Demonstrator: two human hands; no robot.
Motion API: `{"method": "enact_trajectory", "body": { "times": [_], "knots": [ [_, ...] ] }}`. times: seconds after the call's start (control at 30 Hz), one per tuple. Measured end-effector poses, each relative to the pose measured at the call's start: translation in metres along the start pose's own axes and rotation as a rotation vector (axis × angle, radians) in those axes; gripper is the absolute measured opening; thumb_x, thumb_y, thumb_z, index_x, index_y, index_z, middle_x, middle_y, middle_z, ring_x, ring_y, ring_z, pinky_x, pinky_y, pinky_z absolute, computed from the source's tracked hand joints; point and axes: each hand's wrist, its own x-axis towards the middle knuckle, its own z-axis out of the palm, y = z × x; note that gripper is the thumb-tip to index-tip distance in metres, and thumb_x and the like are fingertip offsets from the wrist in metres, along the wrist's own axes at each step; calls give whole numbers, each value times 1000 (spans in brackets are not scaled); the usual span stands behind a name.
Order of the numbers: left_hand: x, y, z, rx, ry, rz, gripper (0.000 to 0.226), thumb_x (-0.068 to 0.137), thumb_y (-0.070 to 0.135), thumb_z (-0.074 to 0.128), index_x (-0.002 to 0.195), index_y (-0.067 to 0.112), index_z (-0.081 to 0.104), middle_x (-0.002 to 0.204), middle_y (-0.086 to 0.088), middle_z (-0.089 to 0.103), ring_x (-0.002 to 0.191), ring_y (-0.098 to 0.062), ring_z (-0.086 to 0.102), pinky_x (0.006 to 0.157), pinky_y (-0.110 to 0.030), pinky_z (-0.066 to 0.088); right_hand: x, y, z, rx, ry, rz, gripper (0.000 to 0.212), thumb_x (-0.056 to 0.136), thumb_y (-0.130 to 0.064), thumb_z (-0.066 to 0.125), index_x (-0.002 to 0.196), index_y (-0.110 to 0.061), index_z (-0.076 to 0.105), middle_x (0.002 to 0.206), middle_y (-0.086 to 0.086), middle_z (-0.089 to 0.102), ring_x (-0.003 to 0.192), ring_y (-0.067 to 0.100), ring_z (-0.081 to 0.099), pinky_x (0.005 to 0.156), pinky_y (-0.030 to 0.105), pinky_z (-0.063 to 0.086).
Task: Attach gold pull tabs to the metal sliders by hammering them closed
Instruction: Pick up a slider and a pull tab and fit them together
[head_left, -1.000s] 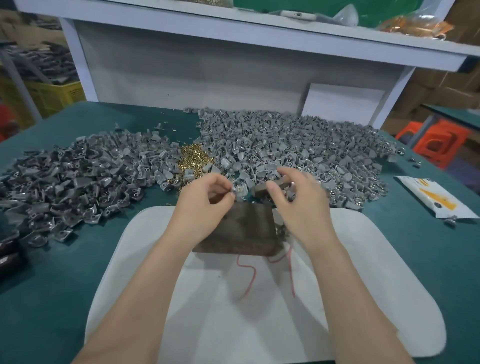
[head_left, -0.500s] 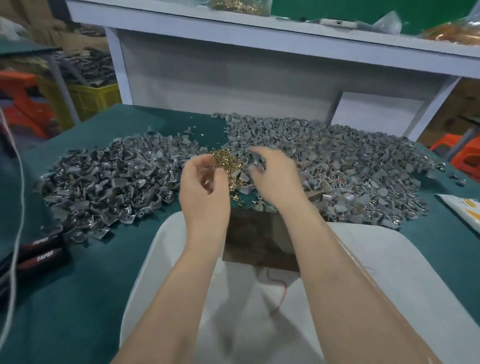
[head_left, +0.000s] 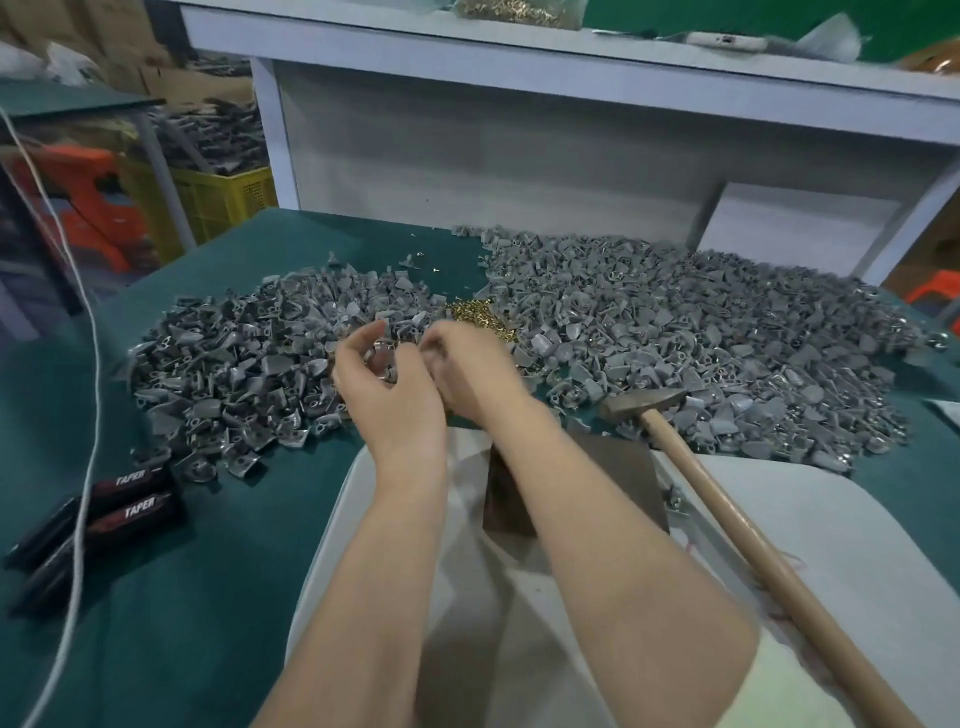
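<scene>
A: Re gold pull tabs (head_left: 480, 317), where?
B: Lay in a small heap at 12 o'clock from the hands, btwn two grey piles of metal sliders: left pile (head_left: 244, 379) at 9, right pile (head_left: 675, 338) at 2.
A: And left hand (head_left: 389, 395)?
B: Hung over the left pile's edge, fingers curled, pinched a slider (head_left: 383, 361) btwn thumb & fingertips.
A: And right hand (head_left: 467, 379)?
B: Sat just beside the left, back turned to cam. Fingers hidden, so couldn't tell if closed on anything.
A: Then hammer (head_left: 756, 545)?
B: Lay untouched at 4, head by the right pile's edge, wooden handle slanted over white mat (head_left: 831, 519).
A: Under the forearms?
B: Dark block (head_left: 618, 483) on the mat, partly covered by the right forearm.
A: Else?
B: Two black "TAPER" boxes (head_left: 130, 504) at 8 on green table (head_left: 208, 597), white cord (head_left: 85, 415) across them; yellow crate (head_left: 223, 200) at 10, off the table.
</scene>
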Motion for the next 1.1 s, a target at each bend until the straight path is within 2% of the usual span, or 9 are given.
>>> {"method": "enact_trajectory", "body": {
  "times": [0.13, 0.23, 0.37, 0.53, 0.67, 0.73, 0.87, 0.97, 1.1],
  "knots": [
    [-2, -2, 1, 28, -189, -101, 23, 94, 12, 47, 105, 30, 55, 101, 4, 58, 76, 3, 55, 60, 0, 38, -27, 21, -49, 512, 70, 77, 13, 95, -14, 53, 106, -9, 57, 82, -2, 68, 66, 6, 63, 66, 23, 52],
    [-8, 0, 4, 58, -375, -143, 19, 99, 22, 45, 95, 30, 62, 92, 3, 70, 72, 1, 67, 61, -9, 48, -49, 30, -68, 610, 2, 26, 4, 93, -11, 56, 97, -13, 55, 78, -1, 69, 67, 8, 64, 69, 27, 53],
    [-12, 0, 4, 117, -453, -86, 24, 97, 19, 51, 81, 26, 67, 81, 2, 72, 74, -3, 69, 65, -14, 53, -56, 33, -67, 481, 78, -59, 13, 88, -11, 63, 84, -23, 59, 84, -4, 63, 74, 8, 57, 70, 26, 50],
    [-5, 1, 1, -74, -400, -351, 8, 92, 15, 58, 86, 15, 63, 84, 0, 72, 79, -7, 70, 68, -17, 55, -49, 34, -55, 474, 46, -52, 23, 85, -4, 61, 82, -27, 61, 80, 3, 61, 65, 12, 52, 62, 28, 43],
    [-4, 0, 2, -139, -291, -306, 12, 91, 5, 57, 81, 10, 61, 81, -6, 66, 74, -9, 66, 73, -16, 56, -40, 32, -46, 448, 90, -30, 25, 88, -4, 54, 91, -26, 65, 83, -2, 65, 75, 13, 58, 74, 31, 51],
    [-3, 1, 1, -179, -236, -268, 13, 92, 4, 57, 80, 9, 60, 80, -5, 65, 72, -6, 66, 71, -15, 55, -29, 34, -36, 264, 122, 64, 22, 89, -7, 53, 99, -22, 66, 93, -2, 65, 86, 15, 60, 82, 31, 51],
    [-3, 1, -1, -214, -226, -255, 11, 92, 12, 59, 81, 14, 59, 79, 0, 69, 73, -5, 68, 66, -15, 53, -10, 28, -12, -268, -113, 207, 25, 87, -9, 56, 112, -11, 60, 111, 10, 62, 99, 29, 60, 78, 33, 48],
    [-5, 2, 1, -219, -232, -259, 11, 92, 13, 60, 81, 15, 60, 75, 3, 70, 70, -4, 64, 61, -13, 51, 4, 22, -7, -349, -225, 230, 24, 85, -6, 55, 109, -6, 59, 97, 11, 56, 87, 28, 55, 73, 36, 45],
    [-5, 1, 2, -222, -242, -245, 9, 90, 9, 62, 82, 11, 65, 81, 0, 68, 70, -3, 65, 65, -12, 51, 20, 23, 0, -402, -320, 165, 5, 87, -6, 52, 83, -9, 51, 87, 10, 50, 78, 26, 48, 76, 37, 44]
  ]
}}
